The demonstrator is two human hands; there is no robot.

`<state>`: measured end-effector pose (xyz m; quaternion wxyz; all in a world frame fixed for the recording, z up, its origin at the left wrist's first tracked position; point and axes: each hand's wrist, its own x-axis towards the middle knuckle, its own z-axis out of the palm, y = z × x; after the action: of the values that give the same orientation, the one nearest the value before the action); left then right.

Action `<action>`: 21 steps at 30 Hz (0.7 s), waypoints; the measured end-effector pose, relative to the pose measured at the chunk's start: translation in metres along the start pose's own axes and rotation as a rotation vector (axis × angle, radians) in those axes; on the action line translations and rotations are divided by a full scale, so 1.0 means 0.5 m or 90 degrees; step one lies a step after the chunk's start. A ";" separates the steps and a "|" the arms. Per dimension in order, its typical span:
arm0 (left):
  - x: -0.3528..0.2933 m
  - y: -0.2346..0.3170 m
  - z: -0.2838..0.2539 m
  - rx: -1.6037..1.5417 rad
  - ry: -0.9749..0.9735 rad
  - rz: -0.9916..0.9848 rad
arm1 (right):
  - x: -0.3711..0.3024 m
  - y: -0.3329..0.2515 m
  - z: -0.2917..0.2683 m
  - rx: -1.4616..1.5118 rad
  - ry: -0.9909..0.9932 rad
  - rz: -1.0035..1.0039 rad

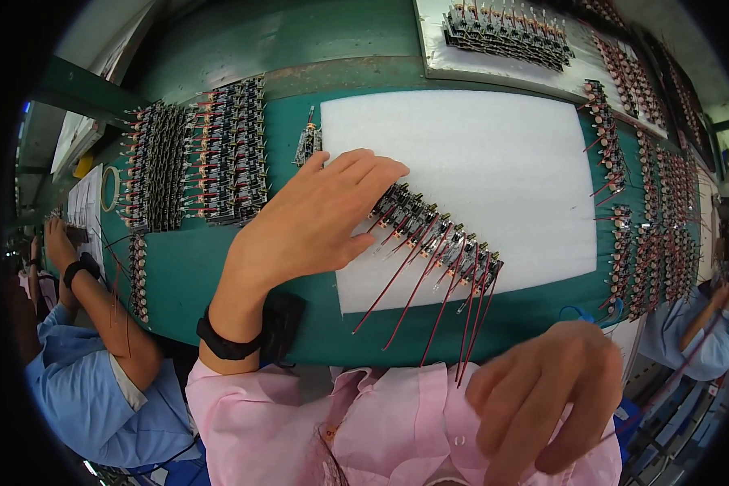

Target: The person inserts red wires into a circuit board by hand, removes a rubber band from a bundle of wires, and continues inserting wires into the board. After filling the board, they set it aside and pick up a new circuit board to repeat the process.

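Note:
A row of small circuit boards (437, 235) lies slanted on a white foam sheet (478, 138), with red wires (409, 304) trailing from it over the table's near edge. My left hand (316, 215) reaches over the upper left end of this row, its fingers and thumb closed about that end; the fingertips are partly hidden. In front of my chest, at the lower right, my right hand (547, 389) is raised and blurred, fingers curled. A thin red wire (609, 438) runs out from its pinched fingertips, apart from the boards.
Stacked rows of boards (227, 154) stand at the left, and a small board (308, 144) by the foam's left edge. More wired rows (656, 227) fill the right side. A metal tray (535, 69) holds boards at the back. Co-workers in blue (109, 389) sit on both sides.

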<state>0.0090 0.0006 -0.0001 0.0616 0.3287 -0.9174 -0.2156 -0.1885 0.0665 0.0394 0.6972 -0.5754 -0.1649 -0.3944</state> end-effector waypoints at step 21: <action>0.001 -0.015 0.017 -0.024 0.074 0.021 | -0.043 0.112 -0.173 -0.631 0.503 0.559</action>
<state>0.0109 -0.0020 -0.0109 0.1249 0.3242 -0.9133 -0.2125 -0.1798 -0.0049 -0.0376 0.4578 -0.6496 0.5358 -0.2854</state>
